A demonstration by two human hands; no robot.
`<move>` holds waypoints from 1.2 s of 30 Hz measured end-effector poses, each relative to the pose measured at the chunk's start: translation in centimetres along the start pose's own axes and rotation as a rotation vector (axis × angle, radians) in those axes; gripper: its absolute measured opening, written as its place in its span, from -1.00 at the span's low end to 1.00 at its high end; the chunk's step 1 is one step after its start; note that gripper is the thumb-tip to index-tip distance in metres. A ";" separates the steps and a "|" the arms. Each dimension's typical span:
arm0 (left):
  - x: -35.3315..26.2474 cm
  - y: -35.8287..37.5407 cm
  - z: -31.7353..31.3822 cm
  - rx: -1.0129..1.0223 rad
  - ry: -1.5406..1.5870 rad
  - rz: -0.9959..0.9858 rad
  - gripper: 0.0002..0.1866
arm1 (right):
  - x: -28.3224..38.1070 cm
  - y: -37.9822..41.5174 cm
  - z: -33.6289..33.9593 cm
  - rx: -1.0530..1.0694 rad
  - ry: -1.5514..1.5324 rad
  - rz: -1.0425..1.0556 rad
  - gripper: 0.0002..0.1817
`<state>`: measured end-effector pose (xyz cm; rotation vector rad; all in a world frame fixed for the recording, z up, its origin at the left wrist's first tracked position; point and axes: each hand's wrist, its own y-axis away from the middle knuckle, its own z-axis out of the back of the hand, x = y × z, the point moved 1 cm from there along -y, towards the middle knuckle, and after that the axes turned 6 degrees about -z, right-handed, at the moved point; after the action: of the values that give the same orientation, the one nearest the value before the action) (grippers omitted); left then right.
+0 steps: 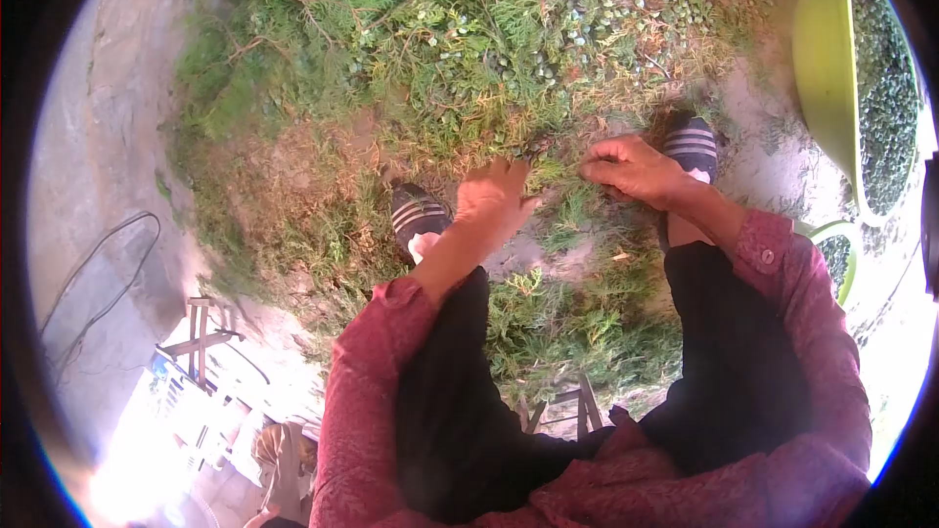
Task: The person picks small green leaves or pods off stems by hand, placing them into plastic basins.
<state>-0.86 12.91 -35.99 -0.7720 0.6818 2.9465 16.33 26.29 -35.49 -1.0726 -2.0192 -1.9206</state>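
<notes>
My left hand (492, 194) lies over the near edge of the greenery, back up, fingers stretched forward and thumb apart. Its fingertips touch loose sprigs, and I see nothing held in it. To the right, my right hand (634, 170) has its fingers and thumb drawn together, pointing left. Whatever may be between them is too small to make out. Between and below the hands lie cut evergreen sprigs (567, 225). Ahead is a large heap of evergreen branches (421, 29) with small pale blue-green cones or berries among the foliage.
At the right a big lime-green tub (822, 64) holds many small green pieces, with a smaller green container (849, 244) below it. My striped shoes (419, 215) flank the hands. A cable (103, 235) runs over the floor at left. Behind it stands a small wooden frame (199, 342).
</notes>
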 end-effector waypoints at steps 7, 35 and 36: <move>1.6 -1.2 -4.7 0.069 -0.041 0.128 -0.70 | -0.5 -0.2 -0.1 -0.024 -0.055 -0.080 -0.80; -0.8 0.3 1.0 -0.100 1.001 0.358 -0.74 | 1.6 -2.4 -3.4 0.055 -0.167 0.175 -0.68; -0.7 0.3 0.9 -0.101 1.002 0.360 -0.74 | 1.8 -2.3 -3.4 0.054 -0.183 0.164 -0.72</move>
<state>-0.67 13.11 -34.86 -2.3981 0.7268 2.7044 12.47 24.05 -35.82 -1.3984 -1.9888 -1.7338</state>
